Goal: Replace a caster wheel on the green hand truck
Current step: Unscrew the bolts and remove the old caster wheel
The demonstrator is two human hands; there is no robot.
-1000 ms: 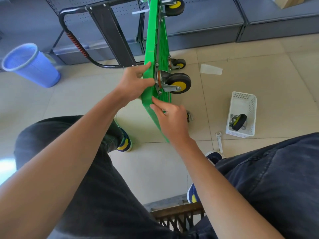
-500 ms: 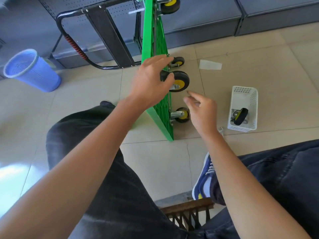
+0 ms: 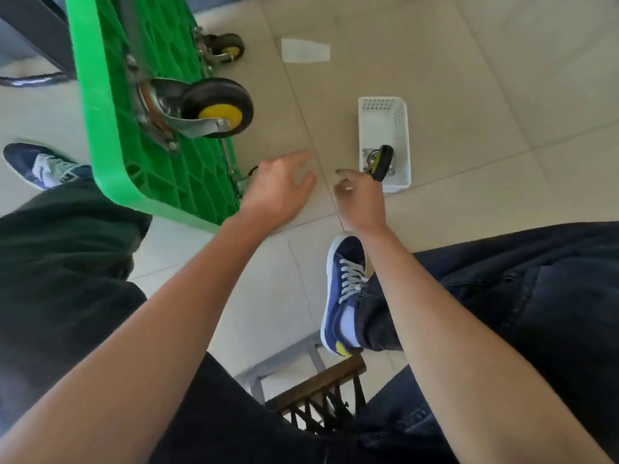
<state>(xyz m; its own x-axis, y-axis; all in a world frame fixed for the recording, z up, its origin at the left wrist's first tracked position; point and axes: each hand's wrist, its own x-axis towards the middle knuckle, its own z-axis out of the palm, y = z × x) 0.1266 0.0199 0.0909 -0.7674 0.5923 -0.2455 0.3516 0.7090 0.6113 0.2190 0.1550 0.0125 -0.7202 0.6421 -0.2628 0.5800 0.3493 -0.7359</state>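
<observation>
The green hand truck point(image 3: 100, 105) stands on its side at the upper left, its ribbed underside facing right. A black caster with a yellow hub point(image 3: 217, 110) sticks out from it, and a second caster point(image 3: 224, 48) sits farther back. My left hand point(image 3: 279, 185) hovers over the floor just right of the deck's lower corner, fingers spread and holding nothing. My right hand point(image 3: 360, 195) hangs beside it with loosely curled fingers, empty, close to the white basket point(image 3: 400, 128). A loose spare caster point(image 3: 380, 162) lies in that basket.
The floor is pale tile with a scrap of paper point(image 3: 304, 51) at the top. My blue shoes point(image 3: 345, 289) and dark trousers fill the lower part. A wooden slatted stool point(image 3: 318, 390) is under me. The truck's black handle frame point(image 3: 40, 45) lies at the far left.
Both hands have let go of the green deck and dropped toward the floor to its right. The view has tilted down and closer; the wrench on the floor is now out of sight.
</observation>
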